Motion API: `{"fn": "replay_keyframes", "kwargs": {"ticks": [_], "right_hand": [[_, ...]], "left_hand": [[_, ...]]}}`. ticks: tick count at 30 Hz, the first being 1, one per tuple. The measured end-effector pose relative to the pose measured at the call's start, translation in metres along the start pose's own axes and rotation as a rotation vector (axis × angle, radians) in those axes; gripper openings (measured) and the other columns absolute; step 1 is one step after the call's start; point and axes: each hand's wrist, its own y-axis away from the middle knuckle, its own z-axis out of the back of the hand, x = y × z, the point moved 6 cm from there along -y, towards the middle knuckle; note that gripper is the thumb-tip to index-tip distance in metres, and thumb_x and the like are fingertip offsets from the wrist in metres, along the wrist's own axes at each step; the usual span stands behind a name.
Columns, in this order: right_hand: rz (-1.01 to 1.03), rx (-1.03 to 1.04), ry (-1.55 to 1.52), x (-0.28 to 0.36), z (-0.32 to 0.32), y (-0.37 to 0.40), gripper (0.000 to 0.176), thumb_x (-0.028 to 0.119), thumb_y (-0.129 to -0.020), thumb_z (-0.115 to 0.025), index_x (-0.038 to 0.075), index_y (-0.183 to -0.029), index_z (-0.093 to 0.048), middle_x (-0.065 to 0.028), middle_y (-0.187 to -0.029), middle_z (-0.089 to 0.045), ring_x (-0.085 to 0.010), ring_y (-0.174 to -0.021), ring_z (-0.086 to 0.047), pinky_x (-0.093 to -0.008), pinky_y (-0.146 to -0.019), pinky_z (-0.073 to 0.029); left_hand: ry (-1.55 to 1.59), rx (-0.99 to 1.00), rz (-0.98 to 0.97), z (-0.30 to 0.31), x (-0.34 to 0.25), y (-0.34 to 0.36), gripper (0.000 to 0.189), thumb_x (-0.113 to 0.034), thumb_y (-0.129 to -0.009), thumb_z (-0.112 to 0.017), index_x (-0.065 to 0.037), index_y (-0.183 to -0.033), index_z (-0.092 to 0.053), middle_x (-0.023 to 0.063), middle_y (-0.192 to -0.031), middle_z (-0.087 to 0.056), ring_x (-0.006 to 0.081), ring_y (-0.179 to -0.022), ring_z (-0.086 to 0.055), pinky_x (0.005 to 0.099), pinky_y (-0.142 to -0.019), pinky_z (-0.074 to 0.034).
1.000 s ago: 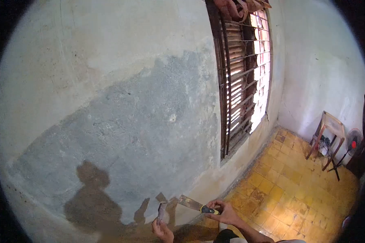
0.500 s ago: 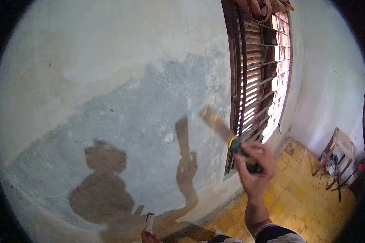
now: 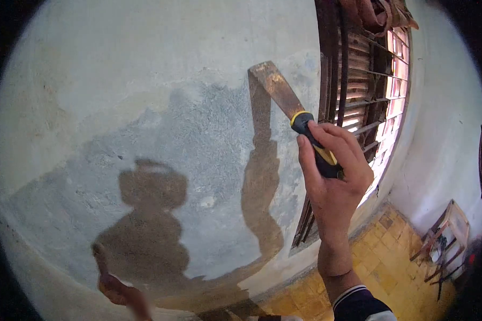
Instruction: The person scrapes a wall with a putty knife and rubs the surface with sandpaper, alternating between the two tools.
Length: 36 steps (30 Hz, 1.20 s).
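Note:
My right hand [image 3: 340, 166] is closed around the black and yellow handle of a putty knife [image 3: 281, 88]. Its worn, brownish blade points up and left, and its end meets its own shadow at the wall [image 3: 198, 128]. That spot lies near the upper edge of a rough grey-blue patch, where paler paint begins. At the lower left, my left hand [image 3: 115, 291] is closed on a narrow upright object [image 3: 99, 259]. In shadow and slightly blurred, that object cannot be identified.
Right of the patch is a barred, slatted window [image 3: 364, 91] with brown cloth [image 3: 377, 13] hanging at its top. Yellow tiles cover the floor [image 3: 380, 262] below. A wooden frame-like stand [image 3: 450, 230] leans in the far right corner. Shadows of my head and arm fall across the wall.
My right hand has raised the putty knife, bringing its blade against the wall higher up. My left hand has moved left with its narrow object. The view has shifted slightly.

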Motion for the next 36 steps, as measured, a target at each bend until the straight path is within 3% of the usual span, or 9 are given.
{"fn": "replay_keyframes", "kwargs": {"ticks": [6, 7, 9, 11, 17, 20, 23, 32, 36], "right_hand": [[-0.022, -0.019, 0.066, 0.008, 0.016, -0.007, 0.021, 0.005, -0.081, -0.083, 0.002, -0.102, -0.077, -0.0125, -0.096, -0.074, -0.0208, -0.081, -0.073, -0.0300, -0.072, -0.057], [-0.024, -0.028, 0.046, 0.003, 0.011, -0.007, 0.021, 0.005, -0.081, -0.083, 0.002, -0.102, -0.077, -0.0126, -0.096, -0.074, -0.0205, -0.081, -0.073, -0.0297, -0.072, -0.057], [-0.054, -0.014, 0.018, 0.000, 0.010, -0.009, 0.020, 0.005, -0.082, -0.083, 0.002, -0.101, -0.077, -0.0126, -0.094, -0.074, -0.0187, -0.082, -0.074, -0.0288, -0.073, -0.058], [-0.138, 0.001, -0.025, -0.004, 0.008, -0.006, 0.018, 0.005, -0.083, -0.082, 0.002, -0.101, -0.077, -0.0127, -0.093, -0.075, -0.0176, -0.082, -0.074, -0.0291, -0.073, -0.058], [-0.228, 0.049, -0.013, 0.004, 0.003, -0.003, 0.016, 0.006, -0.087, -0.080, 0.001, -0.101, -0.076, -0.0138, -0.087, -0.076, -0.0139, -0.078, -0.074, -0.0277, -0.071, -0.057], [-0.252, 0.042, -0.019, 0.001, 0.003, -0.005, 0.016, 0.008, -0.088, -0.079, 0.001, -0.102, -0.075, -0.0138, -0.082, -0.076, -0.0134, -0.078, -0.075, -0.0270, -0.070, -0.056], [-0.229, 0.024, 0.005, 0.008, 0.004, -0.003, 0.016, 0.008, -0.088, -0.079, 0.001, -0.102, -0.076, -0.0148, -0.085, -0.076, -0.0159, -0.078, -0.076, -0.0282, -0.070, -0.056], [-0.286, -0.044, 0.040, 0.051, -0.007, 0.012, 0.018, 0.012, -0.091, -0.077, -0.001, -0.103, -0.075, -0.0168, -0.090, -0.077, -0.0175, -0.080, -0.076, -0.0312, -0.069, -0.057], [-0.345, 0.109, 0.116, 0.036, -0.019, 0.001, 0.023, 0.013, -0.096, -0.070, 0.005, -0.118, -0.072, -0.0167, -0.091, -0.076, -0.0207, -0.084, -0.076, -0.0335, -0.073, -0.057]], "left_hand": [[-0.146, -0.194, -0.176, -0.031, -0.020, -0.094, 0.038, -0.025, -0.107, -0.057, 0.007, -0.128, -0.055, 0.0168, -0.121, -0.062, 0.0235, -0.106, -0.063, 0.0371, -0.092, -0.052], [-0.018, -0.225, -0.099, -0.041, -0.025, -0.107, 0.037, -0.021, -0.107, -0.056, 0.008, -0.130, -0.054, 0.0176, -0.123, -0.063, 0.0235, -0.109, -0.063, 0.0363, -0.094, -0.053], [0.264, -0.203, -0.240, -0.061, -0.040, -0.135, 0.034, -0.014, -0.107, -0.054, 0.009, -0.132, -0.053, 0.0185, -0.127, -0.063, 0.0252, -0.116, -0.063, 0.0371, -0.098, -0.052], [0.217, -0.171, -0.455, -0.073, -0.052, -0.167, 0.037, -0.013, -0.107, -0.055, 0.008, -0.136, -0.052, 0.0201, -0.133, -0.062, 0.0292, -0.121, -0.062, 0.0424, -0.102, -0.051], [0.066, -0.095, -0.741, -0.109, -0.139, -0.242, 0.035, -0.012, -0.108, -0.051, 0.001, -0.139, -0.055, 0.0191, -0.135, -0.063, 0.0285, -0.121, -0.063, 0.0403, -0.106, -0.049], [0.102, -0.043, -0.821, -0.125, -0.187, -0.257, 0.035, -0.012, -0.108, -0.048, -0.005, -0.142, -0.055, 0.0149, -0.140, -0.062, 0.0278, -0.129, -0.060, 0.0405, -0.111, -0.046], [-0.013, 0.036, -0.776, -0.151, -0.176, -0.280, 0.037, -0.012, -0.108, -0.048, -0.010, -0.144, -0.055, 0.0110, -0.145, -0.060, 0.0276, -0.136, -0.054, 0.0414, -0.114, -0.045], [0.122, -0.049, -0.935, -0.144, -0.181, -0.265, 0.038, -0.008, -0.106, -0.049, -0.017, -0.142, -0.057, 0.0060, -0.141, -0.063, 0.0248, -0.131, -0.060, 0.0407, -0.108, -0.051], [0.081, -0.056, -0.961, -0.146, -0.181, -0.266, 0.040, -0.006, -0.105, -0.050, -0.018, -0.143, -0.056, 0.0049, -0.142, -0.063, 0.0247, -0.130, -0.060, 0.0413, -0.108, -0.052]]}}
